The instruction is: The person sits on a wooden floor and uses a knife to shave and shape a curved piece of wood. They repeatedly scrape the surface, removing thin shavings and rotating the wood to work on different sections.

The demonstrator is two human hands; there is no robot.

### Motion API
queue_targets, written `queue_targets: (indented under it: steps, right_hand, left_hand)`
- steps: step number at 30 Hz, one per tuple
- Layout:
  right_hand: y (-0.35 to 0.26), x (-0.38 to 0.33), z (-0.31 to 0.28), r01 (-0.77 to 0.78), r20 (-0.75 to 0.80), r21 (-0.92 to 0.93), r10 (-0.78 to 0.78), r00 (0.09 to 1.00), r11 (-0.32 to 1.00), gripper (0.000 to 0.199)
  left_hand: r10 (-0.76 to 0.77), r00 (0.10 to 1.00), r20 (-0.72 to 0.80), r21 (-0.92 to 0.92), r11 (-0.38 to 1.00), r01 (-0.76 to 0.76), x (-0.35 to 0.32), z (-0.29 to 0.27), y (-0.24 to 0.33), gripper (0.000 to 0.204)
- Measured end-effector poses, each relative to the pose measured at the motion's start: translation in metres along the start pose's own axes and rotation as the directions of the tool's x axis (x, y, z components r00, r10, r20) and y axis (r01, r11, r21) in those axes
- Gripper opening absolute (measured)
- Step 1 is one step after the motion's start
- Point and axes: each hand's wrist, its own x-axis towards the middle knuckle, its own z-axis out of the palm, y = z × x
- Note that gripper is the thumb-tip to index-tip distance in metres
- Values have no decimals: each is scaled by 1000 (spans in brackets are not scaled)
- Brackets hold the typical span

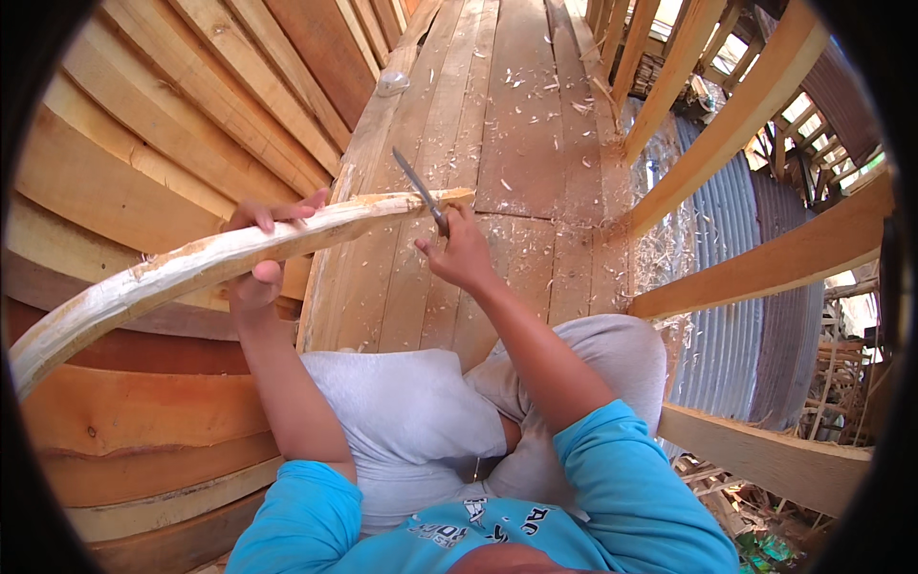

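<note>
A long, pale wooden pole point(206, 251), peeled and slightly curved, runs from the left edge toward the middle. My left hand point(256, 285) grips it, with fingers over its upper side and part of the hand showing below. The rest of that hand is hidden behind the wood. In my right hand point(461, 251) is a knife point(417, 185), its handle in the closed fingers and its narrow blade pointing up and left. The blade crosses the pole near its right end; whether the edge touches the wood I cannot tell.
Wood shavings lie scattered over the plank floor point(521, 124) ahead. A wall of boards point(143, 392) stands close on my left. On my right are wooden rails point(765, 273), with corrugated metal sheets point(717, 354) beyond. A small clear plastic item point(392, 84) lies near the far left.
</note>
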Motion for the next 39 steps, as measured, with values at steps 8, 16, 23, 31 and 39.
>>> queue_targets:
  steps: [8, 16, 23, 31, 39]
  right_hand:
    - [-10, 10, -22, 89, -201, 0, -87, 976, 996, 36]
    - [-7, 9, -41, 154, -90, 1, -153, 984, 988, 30]
    - [-10, 2, -87, -9, 23, -183, 13, 1000, 983, 33]
    - [17, -5, -144, -18, 75, -306, 43, 996, 952, 33]
    - [17, -5, -151, -46, 51, -377, 70, 996, 925, 33]
  left_hand:
    - [151, 977, 151, -88, 986, -139, 13, 17, 2, 54]
    - [144, 988, 46, -127, 982, -138, 23, 32, 10, 69]
    - [285, 874, -395, 104, 959, -265, 37, 83, 8, 95]
    - [129, 967, -219, -64, 987, -146, 34, 103, 3, 87]
    - [310, 877, -368, 154, 950, -271, 31, 120, -11, 83]
